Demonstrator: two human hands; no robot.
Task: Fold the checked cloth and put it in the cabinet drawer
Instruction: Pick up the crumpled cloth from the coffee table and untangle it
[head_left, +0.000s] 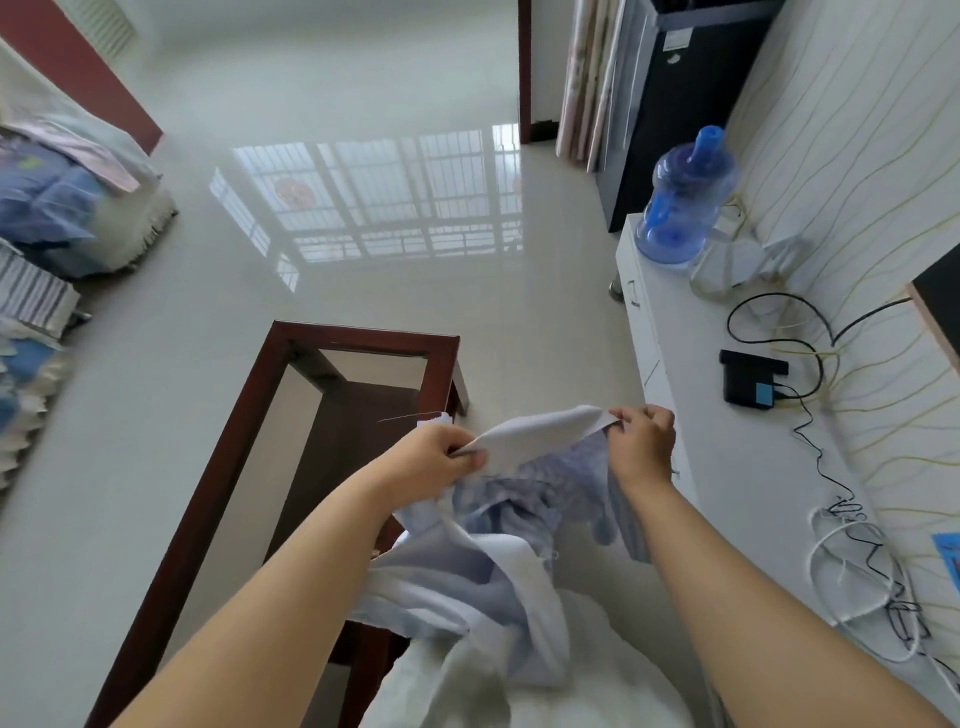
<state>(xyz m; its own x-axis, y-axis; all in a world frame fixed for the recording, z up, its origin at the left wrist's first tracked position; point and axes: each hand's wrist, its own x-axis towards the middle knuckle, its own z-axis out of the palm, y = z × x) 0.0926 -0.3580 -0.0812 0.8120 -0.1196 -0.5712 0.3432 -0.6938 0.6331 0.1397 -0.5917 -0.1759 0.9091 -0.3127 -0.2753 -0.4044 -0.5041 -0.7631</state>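
Observation:
The checked cloth (540, 493), pale blue and white, hangs bunched in front of me, between the coffee table and the cabinet. My left hand (441, 454) pinches its top edge on the left. My right hand (644, 441) pinches the same edge on the right, so a white strip is stretched between the two hands. The rest of the cloth droops in folds toward my body. The white cabinet (727, 467) runs along the right wall, and its drawer fronts (641, 317) with small handles look closed.
A dark wooden coffee table with a glass top (291, 426) stands left of the cloth. On the cabinet lie a blue water jug (685, 202), a black box (750, 379) and tangled cables (857, 566). Bedding (57, 197) is piled at the far left.

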